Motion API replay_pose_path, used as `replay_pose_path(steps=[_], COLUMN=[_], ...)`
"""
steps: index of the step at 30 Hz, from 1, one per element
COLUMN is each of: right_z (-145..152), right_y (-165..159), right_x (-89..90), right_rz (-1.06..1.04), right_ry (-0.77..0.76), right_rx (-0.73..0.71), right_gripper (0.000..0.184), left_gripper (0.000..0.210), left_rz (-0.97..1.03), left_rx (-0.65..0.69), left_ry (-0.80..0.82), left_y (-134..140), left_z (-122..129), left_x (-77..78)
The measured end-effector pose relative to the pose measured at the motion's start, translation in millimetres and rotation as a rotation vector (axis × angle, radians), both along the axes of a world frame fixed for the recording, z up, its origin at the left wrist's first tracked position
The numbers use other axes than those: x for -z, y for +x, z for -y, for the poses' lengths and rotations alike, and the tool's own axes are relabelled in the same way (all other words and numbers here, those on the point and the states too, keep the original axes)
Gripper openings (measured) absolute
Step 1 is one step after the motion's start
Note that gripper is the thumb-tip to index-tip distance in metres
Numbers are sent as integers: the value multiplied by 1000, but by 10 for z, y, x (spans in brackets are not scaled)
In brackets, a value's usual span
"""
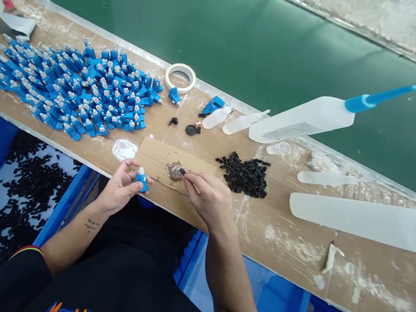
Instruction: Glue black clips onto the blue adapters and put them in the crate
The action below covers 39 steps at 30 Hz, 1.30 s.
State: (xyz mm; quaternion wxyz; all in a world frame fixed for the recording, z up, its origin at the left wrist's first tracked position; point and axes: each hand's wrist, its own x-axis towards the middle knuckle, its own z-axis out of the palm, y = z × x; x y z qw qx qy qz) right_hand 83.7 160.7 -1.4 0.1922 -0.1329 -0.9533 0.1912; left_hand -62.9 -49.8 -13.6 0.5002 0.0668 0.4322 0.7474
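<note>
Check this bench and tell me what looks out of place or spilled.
A black earbud seems out of place, lying loose among the work items. Whitish residue streaks the worktop at right, perhaps dried spills. The glossy puddle by the right hand lies on the cardboard, so looks less like a stray spill.

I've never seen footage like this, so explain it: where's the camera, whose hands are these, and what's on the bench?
No machine here: these are one person's bare hands, filmed by a camera worn on the head, looking forward and down. The left hand holds a small blue part with a white tip. The right hand pinches what looks like a small dark piece at a glossy patch on a cardboard strip. On the brown bench lie many similar blue parts, a heap of black pieces, a roll of white tape and a white bottle with a blue nozzle.
</note>
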Motion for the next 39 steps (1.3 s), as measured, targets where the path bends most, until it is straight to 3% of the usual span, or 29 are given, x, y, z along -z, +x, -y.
replay_pose_path(steps=[5, 9, 14, 22, 24, 27, 34, 39], right_z=[26, 37, 20, -72, -86, -116, -248, -277], right_y=[30, 86, 131, 139, 127, 105, -31, -189], right_x=[-58, -68, -25, 42, 26, -64, -385, -531], right_rz=[-119, -231, -350, -336, -295, -159, 163, 339], right_ry=[-168, -450, -770, -1024, -1022, -901, -536, -399], right_rx=[85, 265, 415, 451, 442, 419, 190, 71], right_gripper=[15, 9, 15, 16, 16, 16, 17, 16], left_gripper=[43, 30, 25, 33, 33, 32, 30, 33], left_rz=[-1, 61, 67, 15, 0, -21, -28, -11], left_rx=[-28, 6, 30, -26, -40, -56, -82, -88], left_ry=[20, 48, 71, 18, 9, 7, 21, 8], left_y=[19, 77, 126, 74, 59, 36, 12, 25], left_z=[-9, -91, -239, -178, -146, -123, -104, -74], left_x=[26, -1, -56, 25, 53, 70, 68, 96])
